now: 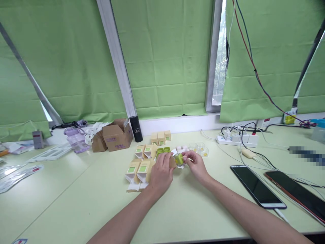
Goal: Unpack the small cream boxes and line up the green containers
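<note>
My left hand is closed round a small tan carton lying on its side, its open end turned right. At that opening, the fingers of my right hand pinch a small green item with a yellow spot; its exact kind is too small to tell. Left of my left hand stand several tan cartons with green labels and raised flaps. Just beyond my hands are green pieces, pale pink pieces and clear round-celled trays with yellow bits in them.
Closed tan cartons stand farther back, near a black tumbler, a cardboard box and a purple bottle. To the right lie two phones, loose cables and a power strip.
</note>
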The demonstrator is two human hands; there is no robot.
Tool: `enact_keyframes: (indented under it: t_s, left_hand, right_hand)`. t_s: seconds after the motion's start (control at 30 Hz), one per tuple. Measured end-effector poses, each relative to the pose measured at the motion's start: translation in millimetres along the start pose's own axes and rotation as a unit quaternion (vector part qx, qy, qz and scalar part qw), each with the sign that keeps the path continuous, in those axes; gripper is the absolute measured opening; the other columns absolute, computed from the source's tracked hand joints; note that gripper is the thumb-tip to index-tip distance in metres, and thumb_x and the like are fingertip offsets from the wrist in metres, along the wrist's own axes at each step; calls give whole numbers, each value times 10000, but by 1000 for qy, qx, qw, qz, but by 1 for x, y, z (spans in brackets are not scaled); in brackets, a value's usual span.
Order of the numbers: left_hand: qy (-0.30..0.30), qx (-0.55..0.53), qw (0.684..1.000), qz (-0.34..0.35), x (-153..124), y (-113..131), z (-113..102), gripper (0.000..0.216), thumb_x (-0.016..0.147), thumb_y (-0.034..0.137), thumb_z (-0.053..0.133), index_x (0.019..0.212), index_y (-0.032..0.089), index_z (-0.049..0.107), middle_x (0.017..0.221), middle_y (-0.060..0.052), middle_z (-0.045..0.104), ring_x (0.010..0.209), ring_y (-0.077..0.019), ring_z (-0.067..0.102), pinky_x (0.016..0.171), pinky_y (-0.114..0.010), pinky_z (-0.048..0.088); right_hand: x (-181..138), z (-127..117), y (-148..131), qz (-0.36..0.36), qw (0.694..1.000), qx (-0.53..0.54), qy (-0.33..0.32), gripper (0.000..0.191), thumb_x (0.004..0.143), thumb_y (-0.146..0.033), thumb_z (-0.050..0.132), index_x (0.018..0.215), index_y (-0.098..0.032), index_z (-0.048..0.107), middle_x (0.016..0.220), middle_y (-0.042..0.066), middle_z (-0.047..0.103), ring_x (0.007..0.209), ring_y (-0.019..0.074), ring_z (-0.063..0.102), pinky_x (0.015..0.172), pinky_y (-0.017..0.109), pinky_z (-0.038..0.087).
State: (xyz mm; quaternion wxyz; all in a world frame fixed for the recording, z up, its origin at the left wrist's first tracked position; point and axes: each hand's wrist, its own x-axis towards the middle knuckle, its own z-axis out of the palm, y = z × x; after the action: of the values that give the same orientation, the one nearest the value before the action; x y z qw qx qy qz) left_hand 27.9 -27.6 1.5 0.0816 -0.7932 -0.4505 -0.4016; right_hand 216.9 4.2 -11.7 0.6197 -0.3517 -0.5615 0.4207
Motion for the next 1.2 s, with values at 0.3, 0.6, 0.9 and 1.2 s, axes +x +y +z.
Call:
enact_keyframes:
  t_s: [0.3, 0.6, 0.9, 1.2]
  left_hand:
    - [30, -70, 994, -82, 2, -5, -1, 643, 853, 96, 673, 1433, 290, 476, 1355, -100, 569, 1294, -309, 551, 1091, -508, 479]
    - [79, -218, 952, -200, 7, -8, 1, 632, 867, 242, 741, 1446, 306, 496, 1376, -100, 564, 1297, -287, 549, 1088, -495, 497]
    - [84, -489, 822, -279, 15, -10, 6, 688, 810, 414, 837, 1361, 261, 454, 1248, -121, 683, 1223, -272, 650, 940, -395, 586]
    - [62, -636, 694, -331, 16, -10, 7, 615, 796, 443, 869, 1270, 224, 543, 1269, -130, 729, 1104, -267, 724, 944, -482, 626]
  right_hand:
    - [13, -10, -5, 28, 995, 65, 67, 527, 663, -693, 844, 772, -232, 614, 912, 86, 780, 757, 239, 683, 636, 352, 545]
    - [28, -30, 7, 27, 993, 3, 117, 479, 678, -667, 820, 762, -235, 633, 851, 94, 773, 789, 265, 683, 709, 368, 505]
    - [25, -28, 26, 20, 991, -119, 55, 346, 792, -564, 712, 778, -223, 654, 845, 82, 766, 781, 248, 669, 722, 356, 493]
    - [17, -23, 21, 6, 984, -178, 15, 223, 827, -433, 652, 767, -222, 689, 830, 56, 761, 787, 237, 661, 724, 340, 474]
